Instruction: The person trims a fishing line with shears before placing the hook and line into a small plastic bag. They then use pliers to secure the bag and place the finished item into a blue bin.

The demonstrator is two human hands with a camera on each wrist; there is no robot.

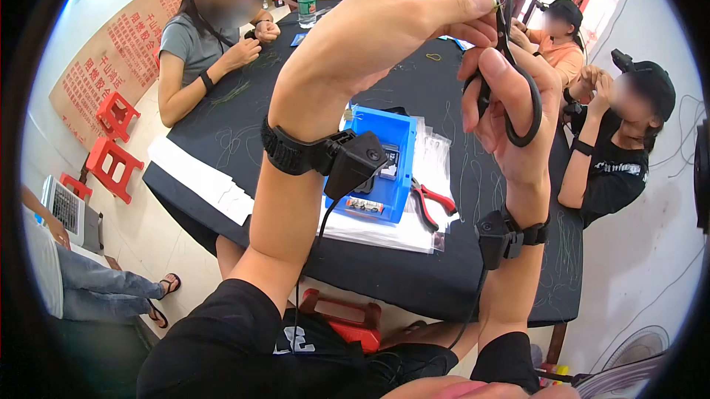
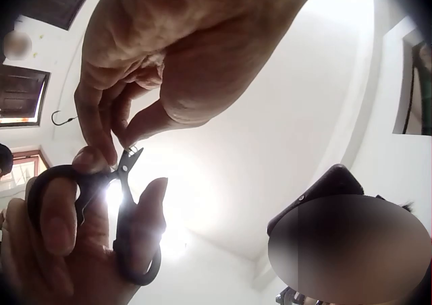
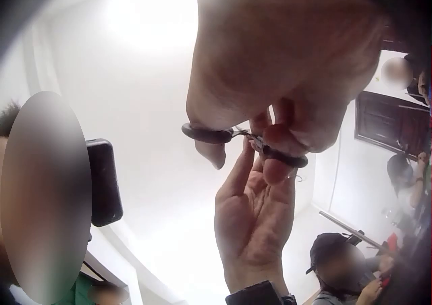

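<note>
Raised above the table, the left hand (image 1: 392, 18) (image 2: 189, 55) (image 3: 256, 217) pinches a thin line between thumb and fingertips. A small dark hook (image 2: 64, 121) juts out beside its fingers in the left wrist view. The right hand (image 1: 521, 107) (image 2: 81, 244) (image 3: 283, 69) holds black-handled scissors (image 1: 504, 25) (image 2: 126, 169) (image 3: 210, 135), with fingers and thumb through the loops. Their blades stand slightly apart, close to the left fingertips, with a small loop of line (image 2: 133, 148) by the tips. Whether the blades touch the line is unclear.
On the black-covered table (image 1: 244, 122) below are a blue tray (image 1: 408, 166), red-handled pliers (image 1: 441, 201), white sheets (image 1: 196, 177), loose lines and a bottle (image 1: 306, 1). Several people sit around it. Red stools (image 1: 115, 166) stand at the left.
</note>
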